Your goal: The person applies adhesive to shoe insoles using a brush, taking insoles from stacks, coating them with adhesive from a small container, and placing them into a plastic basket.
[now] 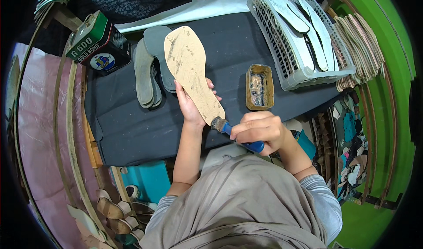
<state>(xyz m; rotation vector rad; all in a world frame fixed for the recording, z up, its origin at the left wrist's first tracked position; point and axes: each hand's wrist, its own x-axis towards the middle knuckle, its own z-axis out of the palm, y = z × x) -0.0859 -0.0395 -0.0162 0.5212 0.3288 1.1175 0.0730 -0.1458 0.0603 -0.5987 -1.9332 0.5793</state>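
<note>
Two hands work over the dark table [132, 130], and I take the glue tray [259, 86] as my mark. Open dark cloth lies on the near-left side of the tray, running down to the table's front edge just above my lap; that is the widest free room. On the tray's far right, almost touching it, sits the white plastic basket [286, 68] with pale insoles inside, closing off that side. Well to the tray's left lies a stack of grey soles [147, 72], and further left still a green and black tin [99, 44] stands at the table's corner.

My left hand [190, 105] is closed around the tan insole [190, 68] from beneath, fingers wrapped over its edges, holding it tilted up, left of the tray and beside the grey stack. My right hand [260, 130] sits just below the tray, near the table's front edge, gripped tight on the blue-handled brush [233, 132]. The brush's bristles touch the heel end of the insole, lower left of the tray.
</note>
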